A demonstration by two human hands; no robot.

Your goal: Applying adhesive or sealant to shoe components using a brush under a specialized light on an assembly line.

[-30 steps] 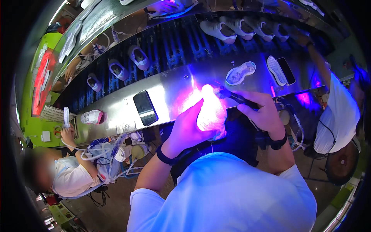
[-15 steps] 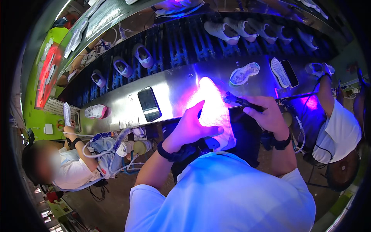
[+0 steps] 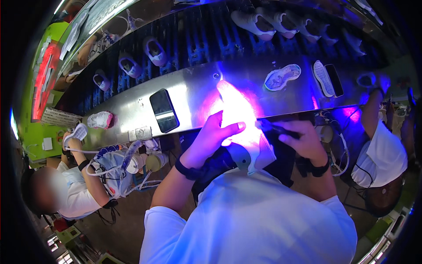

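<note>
A shoe [image 3: 239,105], washed out by bright violet-white light, lies slanted across the near edge of the metal bench, with its rear end toward my body. My left hand [image 3: 213,136] grips its left side, thumb laid across it. In my closed right hand [image 3: 303,138] is a dark-handled tool that looks like a brush [image 3: 281,130]. Its tip points left and lies against or very near the shoe's right side; the glare hides whether they touch.
A phone [image 3: 164,111] and a pale sole [image 3: 282,78] lie on the metal bench [image 3: 127,103]. Farther right are a white sole [image 3: 323,79] and another phone [image 3: 334,81]. Several shoes stand on the dark conveyor [image 3: 202,39] behind. Co-workers sit on both sides, near hoses [image 3: 140,163].
The shoe has tilted, its toe swinging left and its rear end turning to show more of its side. My left thumb has shifted up. The left co-worker's sole has turned.
</note>
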